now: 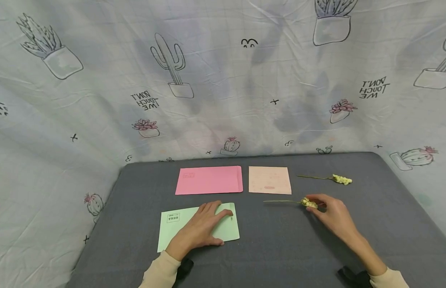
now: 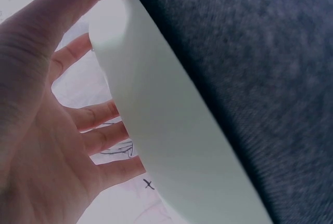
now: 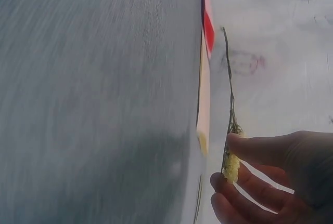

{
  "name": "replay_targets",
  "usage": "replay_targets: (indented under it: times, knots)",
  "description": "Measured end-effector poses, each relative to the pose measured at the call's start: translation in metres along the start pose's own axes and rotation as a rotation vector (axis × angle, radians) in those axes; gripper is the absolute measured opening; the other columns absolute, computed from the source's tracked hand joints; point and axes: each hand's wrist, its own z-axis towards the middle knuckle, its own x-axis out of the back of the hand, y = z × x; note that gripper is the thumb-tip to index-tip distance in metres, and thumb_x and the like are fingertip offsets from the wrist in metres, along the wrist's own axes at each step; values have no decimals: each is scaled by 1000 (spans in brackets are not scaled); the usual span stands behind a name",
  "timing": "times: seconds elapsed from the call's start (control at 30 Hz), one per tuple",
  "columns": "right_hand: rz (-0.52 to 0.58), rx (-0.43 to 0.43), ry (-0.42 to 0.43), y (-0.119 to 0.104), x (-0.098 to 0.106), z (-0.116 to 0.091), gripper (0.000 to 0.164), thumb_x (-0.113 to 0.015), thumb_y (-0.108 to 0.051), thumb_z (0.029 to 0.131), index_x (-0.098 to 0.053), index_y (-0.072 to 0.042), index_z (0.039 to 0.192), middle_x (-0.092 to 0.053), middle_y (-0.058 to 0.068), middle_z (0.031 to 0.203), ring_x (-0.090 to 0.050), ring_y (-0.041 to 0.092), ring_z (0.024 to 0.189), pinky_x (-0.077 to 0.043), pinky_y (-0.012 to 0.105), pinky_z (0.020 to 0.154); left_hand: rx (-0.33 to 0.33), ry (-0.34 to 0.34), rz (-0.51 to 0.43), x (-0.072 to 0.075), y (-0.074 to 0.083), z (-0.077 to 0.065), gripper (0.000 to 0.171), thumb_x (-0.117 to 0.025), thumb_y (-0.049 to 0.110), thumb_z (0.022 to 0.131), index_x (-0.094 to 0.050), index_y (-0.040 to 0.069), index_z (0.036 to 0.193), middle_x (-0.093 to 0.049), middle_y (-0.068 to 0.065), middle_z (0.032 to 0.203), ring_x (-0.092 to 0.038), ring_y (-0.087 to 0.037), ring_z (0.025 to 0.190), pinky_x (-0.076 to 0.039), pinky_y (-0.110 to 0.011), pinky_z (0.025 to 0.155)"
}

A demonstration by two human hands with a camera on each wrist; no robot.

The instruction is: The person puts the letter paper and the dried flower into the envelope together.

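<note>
My left hand [image 1: 203, 226] rests over a pale green envelope [image 1: 187, 215] with a printed box in its corner. Its fingers spread across the paper, and the thumb reaches the near edge; the left wrist view shows the fingertips against the envelope [image 2: 151, 99]. My right hand [image 1: 332, 214] pinches the pale yellow head of a dried flower stem [image 1: 305, 202] between thumb and fingers. The thin stem [image 3: 230, 89] points left, away from that hand. Beyond it, a second yellow dried flower [image 1: 341, 179] lies on the grey table.
A pink envelope [image 1: 208, 180] lies behind the green one, with a smaller peach envelope [image 1: 269, 180] to its right. The grey table [image 1: 251, 260] ends at a white curtain [image 1: 215, 80] printed with cactus drawings. Dark bands show near both wrists.
</note>
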Motion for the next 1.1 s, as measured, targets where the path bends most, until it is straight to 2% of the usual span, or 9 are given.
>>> replay_targets:
  times: [0.4, 0.7, 0.9, 1.1]
  knots:
    - [48, -7, -92, -23, -22, 9, 31, -81, -3, 76, -73, -4, 106, -71, 8, 97, -67, 22, 81, -56, 37, 68, -1, -7, -6, 1, 1, 1, 78, -87, 47, 68, -50, 28, 133, -44, -12, 139, -42, -28, 128, -36, -49, 106]
    - [107, 11, -103, -34, -32, 14, 33, -81, -2, 75, -73, -5, 106, -71, 5, 96, -67, 19, 79, -56, 33, 65, -27, 5, 27, 2, -1, 0, 78, -86, 48, 67, -51, 26, 132, -45, -12, 136, -44, -27, 124, -38, -48, 104]
    - [144, 13, -135, -41, -39, 16, 32, -81, -3, 76, -73, -7, 106, -72, 3, 97, -68, 18, 80, -56, 28, 64, -24, 9, 15, 2, -1, 0, 77, -87, 48, 67, -51, 27, 132, -45, -12, 136, -43, -27, 126, -37, -48, 104]
    - [148, 39, -136, -45, -47, 16, 32, -82, -3, 75, -73, -7, 106, -71, 3, 97, -67, 17, 82, -56, 28, 65, -29, 17, 17, 0, 0, 0, 77, -87, 47, 67, -51, 26, 132, -45, -12, 137, -43, -27, 127, -37, -48, 104]
